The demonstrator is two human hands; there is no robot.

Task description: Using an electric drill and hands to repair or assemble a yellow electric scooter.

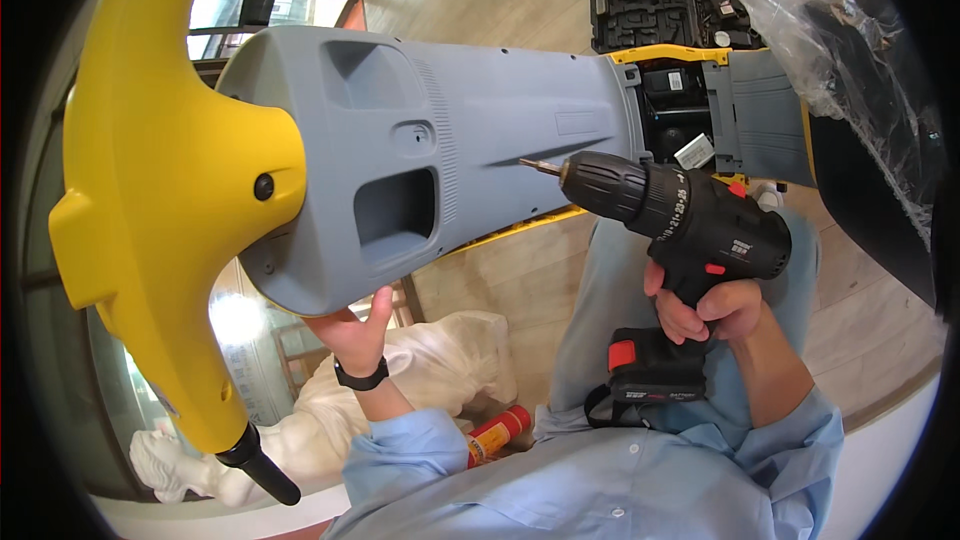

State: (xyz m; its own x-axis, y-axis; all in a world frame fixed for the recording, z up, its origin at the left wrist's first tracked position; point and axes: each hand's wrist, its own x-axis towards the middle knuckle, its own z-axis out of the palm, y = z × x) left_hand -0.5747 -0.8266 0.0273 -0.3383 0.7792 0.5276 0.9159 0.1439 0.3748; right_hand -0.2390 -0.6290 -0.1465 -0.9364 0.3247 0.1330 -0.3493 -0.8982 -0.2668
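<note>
- Right hand (722, 310): fingers wrapped around the grip of a cordless drill (725, 230); matte black plastic, ribbed conical chuck, red buttons, blocky battery at the base.
- Drill position: in front of the torso, above the blue-trousered legs, to the right of centre.
- Drill orientation: barrel axis slanting from lower right to upper left; slim metal bit (541, 167) pointing left and overlapping the panel in this view. Handle running downward to the battery.
- Left hand (358, 340): thumb raised beside the panel's lower edge, other fingers hidden beneath; whether they grip cannot be told.
- Panel (520, 105): smooth grey moulded plastic, rounded at the left, with a finely ribbed band; long axis roughly left to right.
- Handlebar cover (165, 150): glossy yellow, curved, with a black grip (262, 468) at its lower end.
- Panel pockets: two rounded recesses, the lower one (396, 212) deep and shadowed.
- Open bay (655, 125): yellow-edged, dark inside, containing black parts and a white-labelled piece (694, 151).
- Tool case (640, 28): black, opened flat; moulded recesses in the left half, small mixed items in the right.
</note>
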